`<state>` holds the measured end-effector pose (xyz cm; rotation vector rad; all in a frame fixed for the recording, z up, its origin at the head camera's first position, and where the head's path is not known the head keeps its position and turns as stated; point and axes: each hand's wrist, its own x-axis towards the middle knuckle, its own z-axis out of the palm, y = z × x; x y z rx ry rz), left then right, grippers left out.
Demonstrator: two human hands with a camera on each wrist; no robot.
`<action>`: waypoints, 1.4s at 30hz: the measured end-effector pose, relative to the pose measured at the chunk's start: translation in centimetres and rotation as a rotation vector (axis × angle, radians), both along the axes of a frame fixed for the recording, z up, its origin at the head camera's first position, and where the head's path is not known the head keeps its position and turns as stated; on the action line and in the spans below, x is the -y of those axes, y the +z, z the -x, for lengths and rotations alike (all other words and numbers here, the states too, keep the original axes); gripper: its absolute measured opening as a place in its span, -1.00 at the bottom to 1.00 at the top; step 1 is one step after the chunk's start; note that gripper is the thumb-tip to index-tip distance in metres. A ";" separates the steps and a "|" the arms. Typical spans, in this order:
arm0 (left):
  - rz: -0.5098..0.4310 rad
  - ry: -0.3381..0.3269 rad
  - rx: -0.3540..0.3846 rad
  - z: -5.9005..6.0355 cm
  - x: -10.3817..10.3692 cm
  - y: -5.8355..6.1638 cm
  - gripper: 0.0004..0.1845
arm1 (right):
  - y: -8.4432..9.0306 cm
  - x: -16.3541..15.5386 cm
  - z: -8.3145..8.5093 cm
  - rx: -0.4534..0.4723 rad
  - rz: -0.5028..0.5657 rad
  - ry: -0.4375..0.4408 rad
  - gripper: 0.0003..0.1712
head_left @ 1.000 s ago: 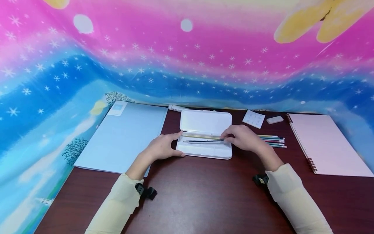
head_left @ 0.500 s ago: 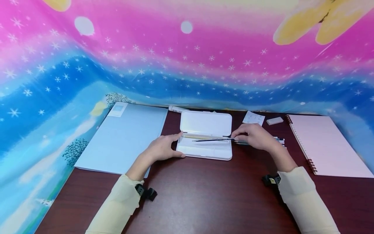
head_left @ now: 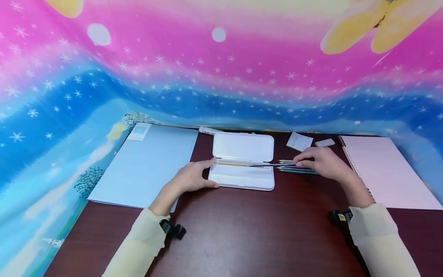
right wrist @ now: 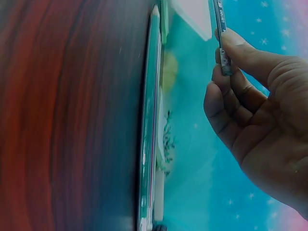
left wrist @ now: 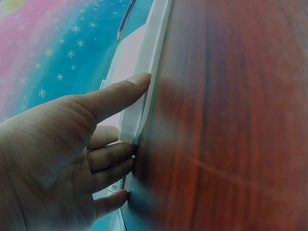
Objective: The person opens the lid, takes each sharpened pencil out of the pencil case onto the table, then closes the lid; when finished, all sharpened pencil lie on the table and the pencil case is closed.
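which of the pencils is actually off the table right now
The dark pencil pinched in the right hand, held level above the open white pencil case. The other pencils lie flat on the table beside the case.

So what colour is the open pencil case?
White: the pencil case shows best in the head view.

White plastic pencil case [head_left: 242, 177] on a dark reddish-brown wood-grain table [head_left: 249, 234], pale blue folder [head_left: 145, 165], pink spiral notebook [head_left: 384, 169], and a pink-and-blue starry backdrop cloth [head_left: 221, 77].
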<state>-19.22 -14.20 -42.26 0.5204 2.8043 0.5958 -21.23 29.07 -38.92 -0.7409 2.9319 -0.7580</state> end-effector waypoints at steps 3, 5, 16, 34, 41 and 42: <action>0.002 0.007 -0.003 0.0 0.1 0.1 0.05 | 0.0 -0.7 -0.2 -0.023 -0.014 -0.006 -0.81; 0.002 0.008 -0.003 0.0 0.1 0.1 0.05 | 0.0 -1.2 -0.3 -0.034 -0.023 -0.011 -0.80; -0.003 0.003 0.002 -0.1 0.0 0.1 0.05 | 0.1 -4.4 -1.5 0.032 -0.021 -0.081 -0.81; -0.013 -0.007 0.004 -0.1 0.0 0.1 0.04 | -0.3 -8.7 -2.6 0.118 -0.065 -0.197 -0.82; -0.019 -0.003 0.007 -0.1 0.0 0.2 0.04 | -0.8 -9.5 -2.7 0.159 -0.067 -0.210 -0.84; -0.017 -0.002 0.008 -0.1 0.0 0.2 0.04 | -0.9 -9.5 -2.7 0.167 -0.071 -0.212 -0.84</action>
